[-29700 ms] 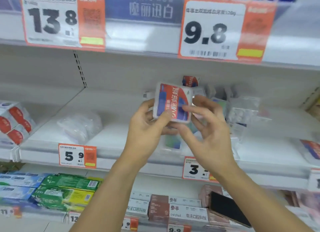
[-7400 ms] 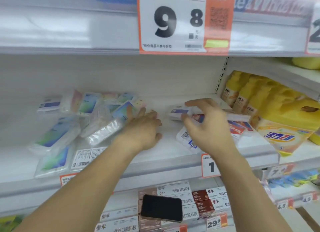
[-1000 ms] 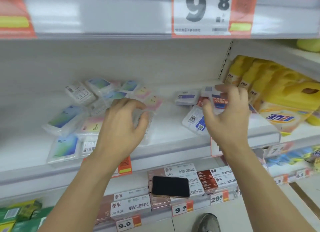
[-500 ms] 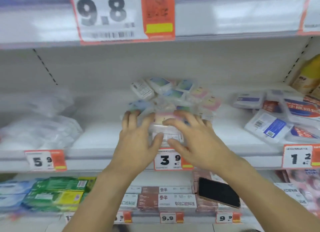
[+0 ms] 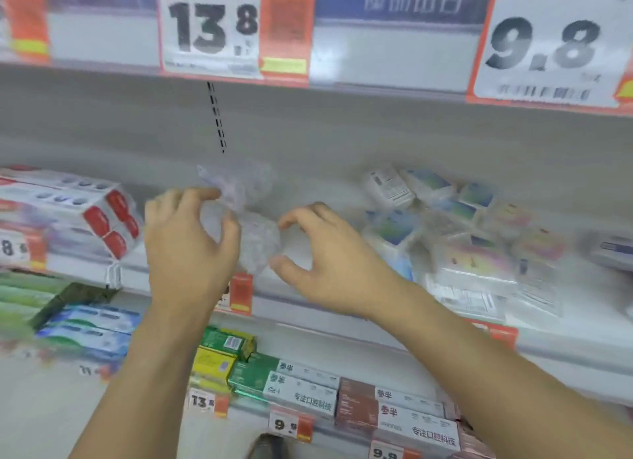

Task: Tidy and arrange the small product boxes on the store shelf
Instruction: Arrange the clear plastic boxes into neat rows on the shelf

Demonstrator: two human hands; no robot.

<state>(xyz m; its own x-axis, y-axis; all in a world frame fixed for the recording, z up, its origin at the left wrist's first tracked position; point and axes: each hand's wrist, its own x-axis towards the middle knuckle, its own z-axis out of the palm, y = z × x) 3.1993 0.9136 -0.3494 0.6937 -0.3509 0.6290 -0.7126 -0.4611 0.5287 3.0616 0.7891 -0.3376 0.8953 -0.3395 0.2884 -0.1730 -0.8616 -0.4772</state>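
While both curled hands [image 5: 191, 242] [image 5: 329, 256] flank it, untouched: blurred, crinkly clear bag [image 5: 253, 225].

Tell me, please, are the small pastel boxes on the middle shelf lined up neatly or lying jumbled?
Jumbled. The small pastel boxes lie in a loose heap on the middle shelf, tilted at differing angles and overlapping, right of the right hand.

Two bare forearms, left hand [image 5: 186, 242] and right hand [image 5: 329, 263] ungloved (no sleeves, rings or watch showing).

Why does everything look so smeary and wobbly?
Head view: motion blur smears the small boxes, the clear packets between the left hand and right hand, and the 9.8 price tag; the wide lens tilts the shelf edge.
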